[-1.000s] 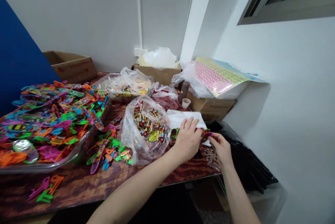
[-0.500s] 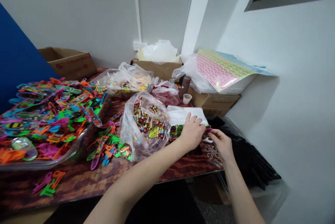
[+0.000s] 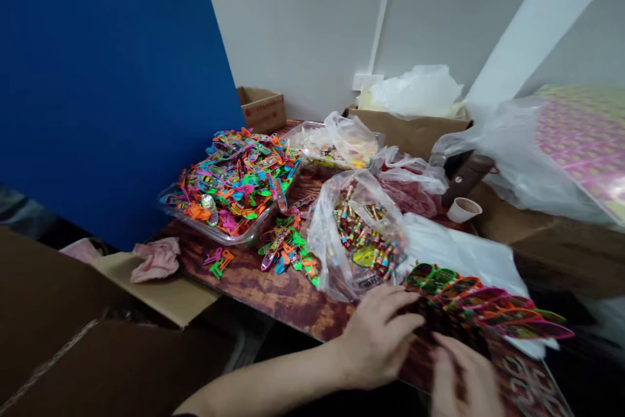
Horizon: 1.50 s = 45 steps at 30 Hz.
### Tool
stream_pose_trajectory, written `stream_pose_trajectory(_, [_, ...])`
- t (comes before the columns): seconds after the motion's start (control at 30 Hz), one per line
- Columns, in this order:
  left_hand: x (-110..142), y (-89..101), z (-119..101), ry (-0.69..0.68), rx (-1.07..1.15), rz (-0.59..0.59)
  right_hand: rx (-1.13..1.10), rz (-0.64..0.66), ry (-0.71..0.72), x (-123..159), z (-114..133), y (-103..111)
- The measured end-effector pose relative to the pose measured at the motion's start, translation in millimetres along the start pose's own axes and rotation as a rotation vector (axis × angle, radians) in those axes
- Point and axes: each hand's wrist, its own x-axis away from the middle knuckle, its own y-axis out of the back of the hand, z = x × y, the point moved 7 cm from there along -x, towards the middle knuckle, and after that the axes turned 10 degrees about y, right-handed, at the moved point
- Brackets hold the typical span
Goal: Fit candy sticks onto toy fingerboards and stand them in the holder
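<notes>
My left hand (image 3: 378, 339) is at the table's front edge with its fingers bent around something dark that I cannot make out. Close by on the right, my right hand (image 3: 463, 375) is smeared by motion, its fingers near the same dark thing. Just beyond both hands lies an overlapping row of children's sunglasses (image 3: 508, 316) with green, pink and orange frames. The row rests partly on white plastic sheets (image 3: 459, 248). Left of it stands a clear plastic bag (image 3: 329, 267) of small striped cylinders (image 3: 371, 225).
A clear tray (image 3: 249, 235) is heaped with colourful toy skateboards (image 3: 239, 176); loose ones lie beside it. A paper cup (image 3: 463, 209) and dark bottle (image 3: 467, 179) stand behind the sheets. A blue panel (image 3: 112, 79) and open carton (image 3: 161, 293) flank the left side.
The view has swung left, showing the blue panel and carton. My hands have come nearer, off the white sheets to the table's front edge. The row of sunglasses is now uncovered.
</notes>
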Motion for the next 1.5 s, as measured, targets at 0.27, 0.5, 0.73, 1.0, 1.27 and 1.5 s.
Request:
stream_pose_trajectory(0.27, [68, 87.7, 150, 0.554, -0.150, -0.328, -0.156, 0.437, 0.044, -21, 52, -123])
stream_pose_trajectory(0.5, [96, 115.6, 223, 0.823, -0.493, -0.383, -0.227, 0.541, 0.062, -22, 72, -155])
stream_pose_trajectory(0.73, [104, 118.9, 230, 0.788, -0.401, -0.408, -0.331, 0.600, 0.028, -8, 84, -168])
stream_pose_trajectory(1.0, [90, 120.1, 174, 0.615, -0.181, -0.357, -0.666, 0.548, -0.371, -14, 93, -187])
stream_pose_trajectory(1.27, [61, 77.4, 117, 0.367, 0.032, -0.132, -0.885, 0.500, -0.693, -23, 68, -183])
stream_pose_trajectory(1.5, [69, 46.4, 144, 0.987, 0.997, -0.297, -0.905, 0.178, -0.692, -29, 59, -165])
